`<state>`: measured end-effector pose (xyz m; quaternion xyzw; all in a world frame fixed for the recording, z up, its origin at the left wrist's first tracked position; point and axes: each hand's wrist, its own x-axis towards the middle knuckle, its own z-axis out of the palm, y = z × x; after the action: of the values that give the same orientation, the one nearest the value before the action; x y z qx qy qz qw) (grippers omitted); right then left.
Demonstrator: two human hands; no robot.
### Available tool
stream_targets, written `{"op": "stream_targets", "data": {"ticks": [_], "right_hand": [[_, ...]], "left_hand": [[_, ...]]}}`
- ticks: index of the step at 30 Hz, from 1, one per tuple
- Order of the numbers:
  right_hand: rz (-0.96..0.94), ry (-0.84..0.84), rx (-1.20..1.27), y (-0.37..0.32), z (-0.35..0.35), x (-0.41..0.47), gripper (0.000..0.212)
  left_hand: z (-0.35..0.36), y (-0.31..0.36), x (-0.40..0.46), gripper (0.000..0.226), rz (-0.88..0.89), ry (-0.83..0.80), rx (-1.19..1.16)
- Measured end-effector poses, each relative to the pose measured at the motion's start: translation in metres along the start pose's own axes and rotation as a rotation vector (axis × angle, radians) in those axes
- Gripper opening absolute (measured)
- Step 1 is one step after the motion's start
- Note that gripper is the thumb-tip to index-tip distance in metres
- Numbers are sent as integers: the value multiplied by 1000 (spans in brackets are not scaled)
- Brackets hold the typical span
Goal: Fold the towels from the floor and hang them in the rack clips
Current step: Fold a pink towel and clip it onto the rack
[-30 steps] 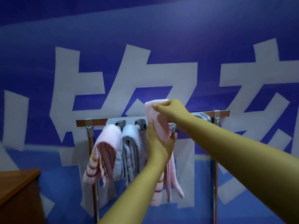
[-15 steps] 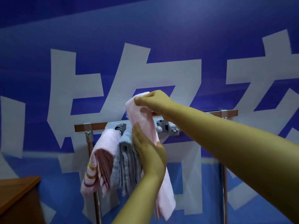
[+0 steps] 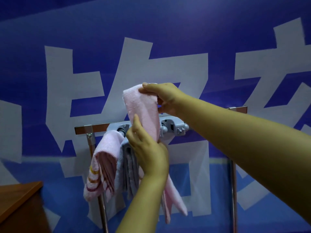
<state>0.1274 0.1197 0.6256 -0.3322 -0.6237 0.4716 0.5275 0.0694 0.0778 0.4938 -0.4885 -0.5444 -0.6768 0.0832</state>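
Pink folded towel (image 3: 143, 113) had come up off the clip bar (image 3: 173, 127), both hands gripping it.
Right hand (image 3: 161, 96) pinched the fold, left hand (image 3: 148, 150) clasped lower (two towels already hung); clipping remained undone.

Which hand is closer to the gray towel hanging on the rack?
Left. The left hand sits right in front of the gray towel, overlapping it. The right hand is higher up, gripping the top of the pink towel.
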Motion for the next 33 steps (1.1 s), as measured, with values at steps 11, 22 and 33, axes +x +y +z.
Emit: {"op": "stream_targets", "data": {"ticks": [11, 22, 33], "right_hand": [[20, 54, 80, -2, -15, 6, 25], [110, 355, -61, 27, -79, -4, 31], [206, 323, 29, 83, -98, -69, 39]], "left_hand": [[16, -2, 22, 82, -29, -358, 102], [-3, -17, 53, 66, 160, -807, 200], [-14, -5, 74, 70, 363, -1102, 572]]}}
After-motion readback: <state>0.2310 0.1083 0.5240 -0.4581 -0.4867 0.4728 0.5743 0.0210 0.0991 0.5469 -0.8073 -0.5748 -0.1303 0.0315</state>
